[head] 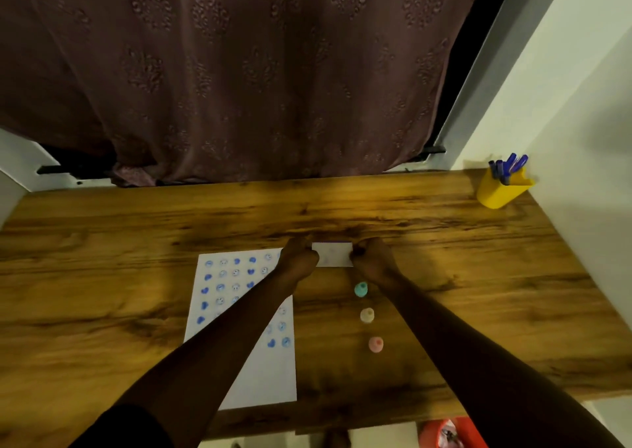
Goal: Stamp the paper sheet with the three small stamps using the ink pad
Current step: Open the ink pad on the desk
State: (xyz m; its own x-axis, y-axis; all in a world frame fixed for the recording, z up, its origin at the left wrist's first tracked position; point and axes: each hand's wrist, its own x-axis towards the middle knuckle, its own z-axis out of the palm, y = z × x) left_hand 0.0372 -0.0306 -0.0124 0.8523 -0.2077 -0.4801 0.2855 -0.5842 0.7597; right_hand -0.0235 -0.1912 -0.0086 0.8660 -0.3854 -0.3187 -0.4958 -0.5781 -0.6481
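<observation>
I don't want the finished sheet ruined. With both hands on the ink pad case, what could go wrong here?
1. The left forearm lies across the paper sheet; it may smear the blue prints or drag the sheet.
2. The right forearm passes close beside the teal stamp, and could topple it.
3. Fingers gripping the ink pad may pick up ink.

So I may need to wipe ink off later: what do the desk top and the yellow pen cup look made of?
The desk top looks like wood-grain laminate or sealed wood: brown streaked grain with a soft sheen, though which one is unclear. The yellow pen cup looks like moulded plastic: one even, solid colour with smooth walls.
</observation>
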